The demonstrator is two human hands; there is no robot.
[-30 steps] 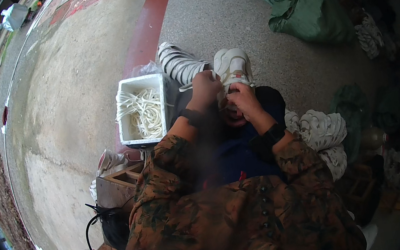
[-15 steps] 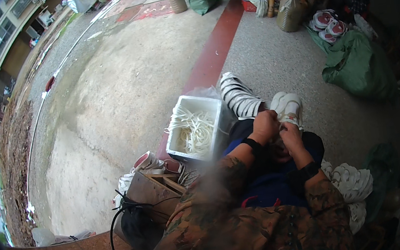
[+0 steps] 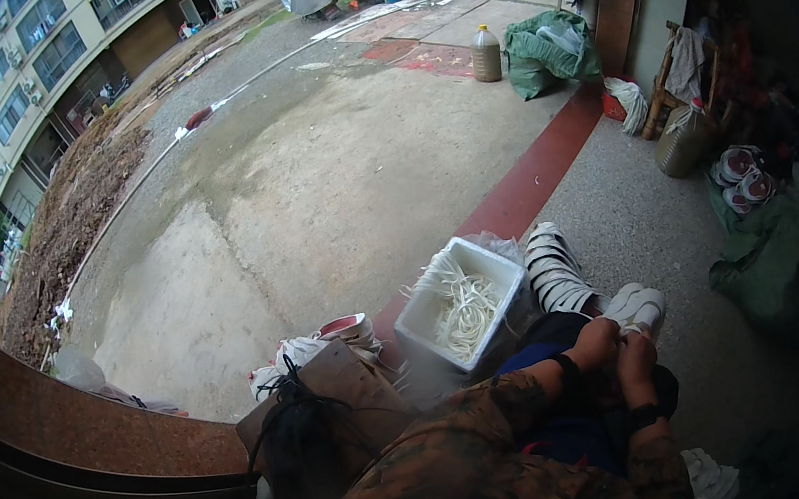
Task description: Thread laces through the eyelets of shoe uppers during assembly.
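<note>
Over my lap, my left hand point(image 3: 594, 345) and my right hand point(image 3: 636, 356) meet at the near end of a pair of white shoes point(image 3: 637, 305), whose toes point away from me. Fingers of both hands are closed against the nearer shoe; any lace between them is too small to make out. Just left of the shoes stands a row of nested white, dark-edged shoe pieces point(image 3: 555, 264). A white foam box point(image 3: 413, 326) beside my left knee holds a tangle of white laces point(image 3: 474, 315).
Left of me is a wooden stool point(image 3: 356, 381) with black cables and more white shoes point(image 3: 349, 329) behind it. A green sack point(image 3: 771, 271) lies to the right. Farther off are a plastic jug point(image 3: 486, 54), another green sack point(image 3: 550, 53) and a bamboo chair point(image 3: 665, 83).
My view has swung left and up, so the scene sits farther right and lower in the picture. Both hands stay together at the white shoes.
</note>
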